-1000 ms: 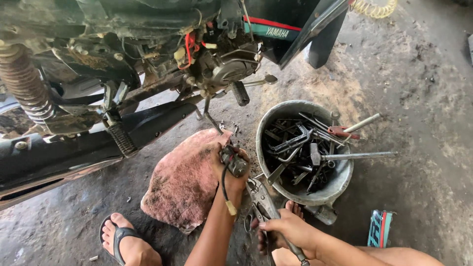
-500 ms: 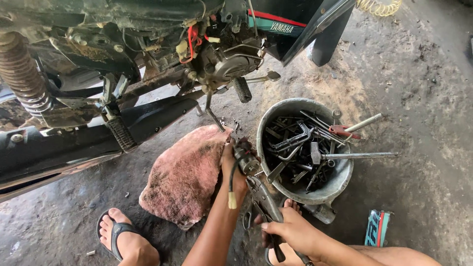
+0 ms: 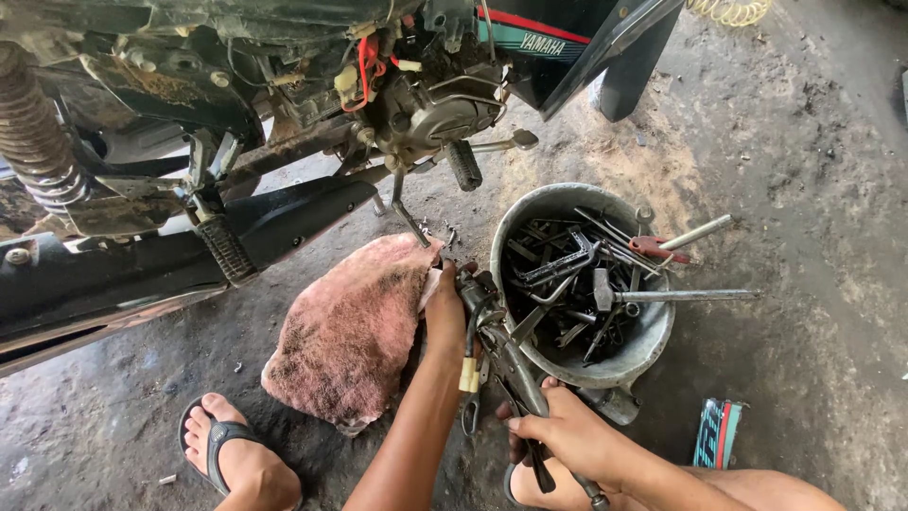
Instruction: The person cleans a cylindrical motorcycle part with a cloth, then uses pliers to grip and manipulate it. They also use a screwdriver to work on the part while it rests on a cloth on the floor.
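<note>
- Evidently, the left hand (image 3: 445, 317) gripped the far end of a greasy metal part (image 3: 497, 345) beside the tool bucket (image 3: 653, 345).
- The right hand (image 3: 567, 440) clasped its near end; steady support seemed needed next.

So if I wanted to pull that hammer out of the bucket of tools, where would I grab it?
Probably by the long handle of the hammer, coming in from the right side. The handle sticks out past the rim of the bucket and lies free there, while its head is buried among the wrenches inside.
</note>
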